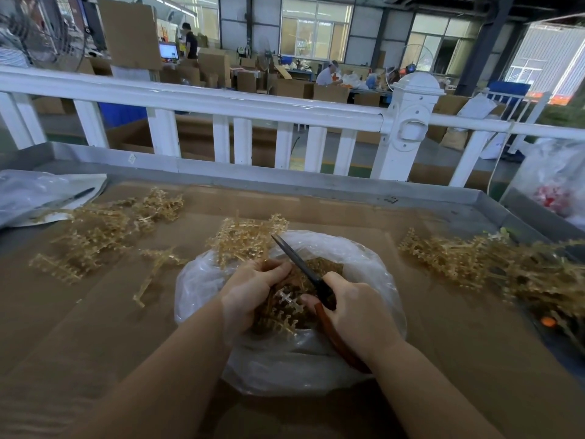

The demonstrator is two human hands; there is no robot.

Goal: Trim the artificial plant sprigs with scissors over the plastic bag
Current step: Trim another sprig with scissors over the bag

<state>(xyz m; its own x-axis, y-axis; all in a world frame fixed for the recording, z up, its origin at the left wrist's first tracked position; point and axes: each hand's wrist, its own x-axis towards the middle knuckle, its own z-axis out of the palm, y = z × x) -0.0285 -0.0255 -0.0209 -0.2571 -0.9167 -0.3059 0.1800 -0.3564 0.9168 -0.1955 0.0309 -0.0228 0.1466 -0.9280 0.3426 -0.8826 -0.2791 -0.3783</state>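
A clear plastic bag (373,267) lies open on the cardboard-covered table, with tan trimmed pieces inside. My left hand (250,289) grips a bunch of golden plastic sprigs (247,239) over the bag's far-left rim. My right hand (357,315) holds scissors (297,264) with dark blades and reddish-brown handles. The blades point up and left and lie against the sprig stems beside my left fingers. I cannot tell how far apart the blades are.
Loose sprigs are piled at the left (95,229) and at the right (493,267) of the table. A grey bag with a pen (38,198) lies far left. Another plastic bag (557,185) stands far right. A white fence (221,106) runs behind the metal table rim.
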